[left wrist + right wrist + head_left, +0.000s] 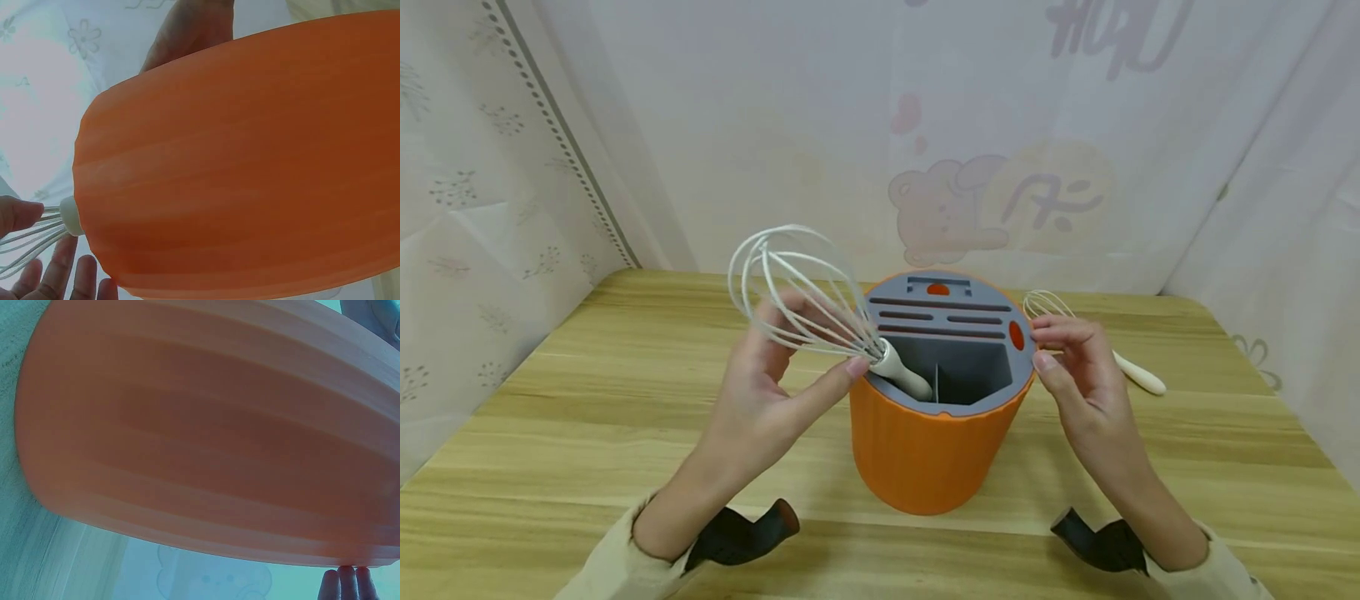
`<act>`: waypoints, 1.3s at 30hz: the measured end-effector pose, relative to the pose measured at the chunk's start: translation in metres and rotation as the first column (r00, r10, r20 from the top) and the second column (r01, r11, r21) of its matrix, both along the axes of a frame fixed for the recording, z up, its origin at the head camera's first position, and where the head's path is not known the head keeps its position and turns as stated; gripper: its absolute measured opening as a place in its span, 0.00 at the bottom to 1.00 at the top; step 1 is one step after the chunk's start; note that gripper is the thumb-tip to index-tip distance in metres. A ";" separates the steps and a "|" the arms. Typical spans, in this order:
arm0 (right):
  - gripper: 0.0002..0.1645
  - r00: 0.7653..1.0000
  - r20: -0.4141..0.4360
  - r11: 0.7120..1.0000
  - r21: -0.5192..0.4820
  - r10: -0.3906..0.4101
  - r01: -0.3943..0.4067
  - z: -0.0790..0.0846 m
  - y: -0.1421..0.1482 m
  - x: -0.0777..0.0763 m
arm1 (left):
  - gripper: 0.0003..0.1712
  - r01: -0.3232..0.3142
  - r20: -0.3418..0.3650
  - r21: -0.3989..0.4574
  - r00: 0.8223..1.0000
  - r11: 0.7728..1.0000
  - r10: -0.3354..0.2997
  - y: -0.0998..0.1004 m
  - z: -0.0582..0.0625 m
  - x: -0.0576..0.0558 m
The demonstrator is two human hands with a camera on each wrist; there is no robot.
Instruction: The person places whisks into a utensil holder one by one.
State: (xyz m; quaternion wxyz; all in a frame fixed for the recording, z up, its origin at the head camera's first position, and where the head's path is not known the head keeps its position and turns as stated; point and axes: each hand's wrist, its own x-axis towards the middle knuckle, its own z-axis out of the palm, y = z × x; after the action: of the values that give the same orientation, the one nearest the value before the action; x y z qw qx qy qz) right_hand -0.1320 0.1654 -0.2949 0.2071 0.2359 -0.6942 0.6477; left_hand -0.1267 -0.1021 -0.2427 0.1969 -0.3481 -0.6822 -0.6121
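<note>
A left hand (756, 408), left of an orange holder (934, 458), pinches a whisk (893, 364) at its neck, handle tilted into the holder; the right hand (1090, 375), fingers extended, touches its right rim. Wooden tabletop (587, 425) spreads to both sides.

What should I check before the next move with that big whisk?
1. Orange holder upright on the table: ok.
2. Left hand holding the big whisk: ok.
3. Right hand touching the holder near its rim: ok.
4. Whisk handle pointing into the opening: ok.
5. Whisk standing straight: not ok, it leans.
6. Nothing lying at the holder's bottom inside: cannot tell, it's hidden.
</note>
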 end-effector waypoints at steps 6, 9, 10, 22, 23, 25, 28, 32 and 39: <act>0.16 1.000 0.011 1.000 -0.002 0.000 0.000 0.000 0.000 0.001 | 0.36 -0.026 -0.046 -0.016 0.999 1.000 0.025 0.005 -0.001 0.000; 0.16 1.000 0.015 1.000 -0.008 0.003 -0.003 0.001 0.000 0.001 | 0.44 -0.054 -0.103 -0.047 0.993 0.997 0.049 0.006 -0.005 -0.001; 0.16 1.000 0.016 1.000 -0.011 0.006 -0.006 0.001 0.000 0.001 | 0.46 -0.067 -0.126 -0.057 0.990 0.996 0.060 0.006 -0.006 -0.002; 0.16 1.000 -0.004 0.999 -0.034 0.030 -0.030 0.000 -0.001 0.000 | 0.44 -0.157 -0.268 -0.094 0.955 0.983 0.127 0.008 -0.011 -0.008; 0.16 1.000 -0.001 0.999 -0.031 0.027 -0.027 0.000 -0.001 0.000 | 0.43 -0.158 -0.271 -0.097 0.954 0.983 0.127 0.008 -0.011 -0.008; 0.16 1.000 0.004 0.999 -0.029 0.022 -0.022 0.000 0.000 0.000 | 0.42 -0.163 -0.270 -0.107 0.954 0.981 0.129 0.008 -0.011 -0.007; 0.16 1.000 0.010 1.000 -0.022 0.014 -0.013 0.000 0.000 0.000 | 0.40 -0.172 -0.234 -0.138 0.963 0.975 0.137 0.007 -0.010 -0.006; 0.16 1.000 -0.002 1.000 -0.010 0.008 -0.008 0.000 0.001 0.000 | 0.41 -0.214 -0.167 -0.242 0.970 0.947 0.176 0.005 -0.011 -0.005; 0.16 1.000 0.004 1.000 -0.002 0.000 0.000 0.000 0.001 0.000 | 0.41 -0.292 -0.175 -0.408 0.955 0.865 0.239 0.004 -0.012 -0.004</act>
State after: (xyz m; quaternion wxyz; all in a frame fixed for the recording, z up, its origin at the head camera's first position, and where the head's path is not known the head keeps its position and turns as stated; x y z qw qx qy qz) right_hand -0.1320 0.1664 -0.2953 0.2058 0.2343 -0.6939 0.6491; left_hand -0.1306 -0.0984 -0.2543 0.2381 -0.3213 -0.8285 -0.3920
